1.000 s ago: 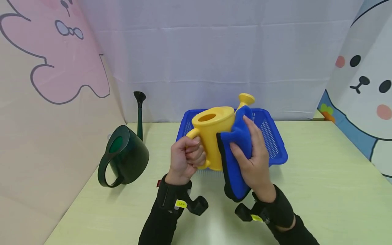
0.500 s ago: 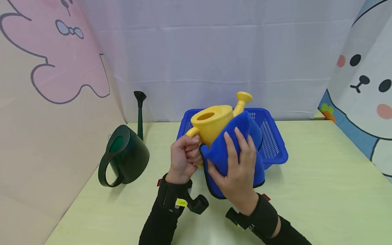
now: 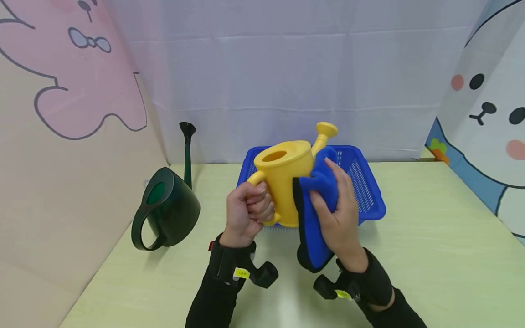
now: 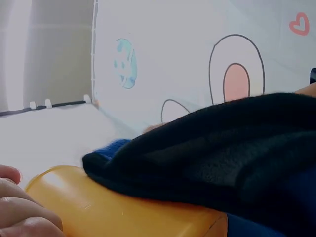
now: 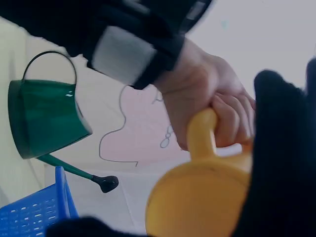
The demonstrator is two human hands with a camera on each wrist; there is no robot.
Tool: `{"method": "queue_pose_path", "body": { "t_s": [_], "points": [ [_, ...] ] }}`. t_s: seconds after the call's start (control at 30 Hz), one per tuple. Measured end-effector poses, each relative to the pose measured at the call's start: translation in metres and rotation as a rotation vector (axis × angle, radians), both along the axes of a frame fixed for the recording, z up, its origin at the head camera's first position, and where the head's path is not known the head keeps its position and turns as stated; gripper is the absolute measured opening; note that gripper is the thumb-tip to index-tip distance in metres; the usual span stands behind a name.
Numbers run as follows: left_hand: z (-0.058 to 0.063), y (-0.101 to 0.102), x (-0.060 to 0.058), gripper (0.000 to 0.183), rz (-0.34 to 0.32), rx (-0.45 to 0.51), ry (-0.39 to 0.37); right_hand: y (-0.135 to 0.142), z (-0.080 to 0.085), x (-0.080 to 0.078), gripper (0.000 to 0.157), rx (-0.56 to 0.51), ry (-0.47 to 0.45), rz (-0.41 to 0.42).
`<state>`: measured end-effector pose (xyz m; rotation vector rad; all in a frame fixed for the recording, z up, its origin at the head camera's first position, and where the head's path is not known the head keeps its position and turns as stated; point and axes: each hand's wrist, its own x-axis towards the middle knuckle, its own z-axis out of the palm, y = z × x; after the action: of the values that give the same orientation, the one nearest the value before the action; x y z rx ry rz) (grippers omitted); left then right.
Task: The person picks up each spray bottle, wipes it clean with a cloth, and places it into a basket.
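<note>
In the head view a yellow watering can (image 3: 283, 182) is held up in front of the basket, its spout pointing to the back right. My left hand (image 3: 248, 214) grips its handle with curled fingers. A blue cloth (image 3: 317, 223) with a black edge lies against the can's right side. My right hand (image 3: 340, 209) holds this cloth, thumb on the near side and fingers toward the far right. The left wrist view has the cloth's dark edge touching the yellow can (image 4: 123, 207). In the right wrist view the can's base (image 5: 197, 197) shows, partly hidden by dark cloth.
A dark green watering can (image 3: 172, 209) stands on the table at the left, its long spout pointing up and back. Behind the yellow can sits a blue plastic basket (image 3: 371, 200) with perforated walls. Printed curtains surround the pale table (image 3: 430, 241).
The right hand swept the cloth left across the front of the yellow can, then back to its right side. The left hand and the can have barely moved.
</note>
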<state>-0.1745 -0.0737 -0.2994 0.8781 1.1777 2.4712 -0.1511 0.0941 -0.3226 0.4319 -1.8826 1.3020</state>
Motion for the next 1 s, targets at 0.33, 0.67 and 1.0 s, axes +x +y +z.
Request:
{"method": "queue_pose_path", "body": {
  "t_s": [0.33, 0.67, 1.0],
  "points": [
    [-0.002, -0.001, -0.003, 0.033, 0.051, -0.013, -0.056, 0.006, -0.004, -0.009, 0.05, -0.066, -0.118, 0.041],
    [-0.003, 0.001, -0.005, 0.034, 0.047, 0.021, -0.041, -0.018, -0.015, -0.006, 0.058, 0.171, 0.294, -0.207],
    [-0.002, 0.003, -0.004, 0.034, 0.062, 0.018, -0.074, -0.025, -0.021, -0.005, 0.057, 0.228, 0.395, -0.287]
  ]
}}
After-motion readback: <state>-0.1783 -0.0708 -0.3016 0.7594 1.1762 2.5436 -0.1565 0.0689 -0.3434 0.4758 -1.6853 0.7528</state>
